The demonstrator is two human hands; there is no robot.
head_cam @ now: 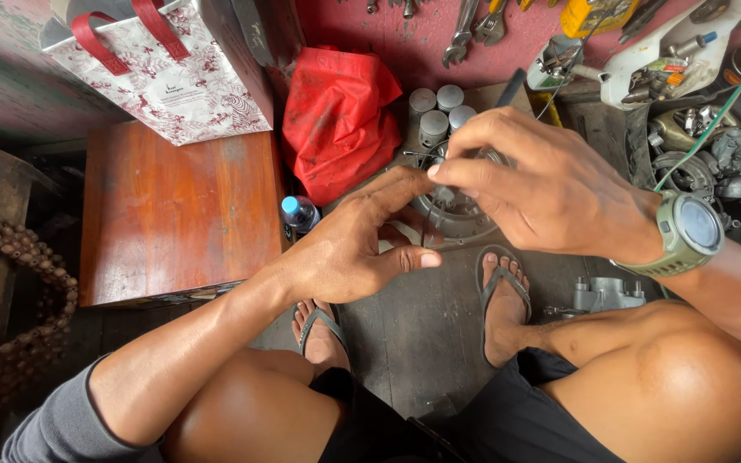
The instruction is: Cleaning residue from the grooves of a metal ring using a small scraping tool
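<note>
Two hands meet over a round metal engine part (460, 214), which lies flat just beyond your fingers at twelve o'clock. Your right hand (551, 193) curls over its rim, fingertips pinching something small there; what it is, you cannot tell. Your left hand (353, 249) cups open beneath, at seven o'clock from the part. Grey canisters (439, 107) stand beyond, a red bag (336, 120) at eleven o'clock.

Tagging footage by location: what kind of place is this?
Likely a small repair workshop, probably for engines: wrenches hang on the wall, metal engine parts are piled right, and both hands work a round metal part.
</note>
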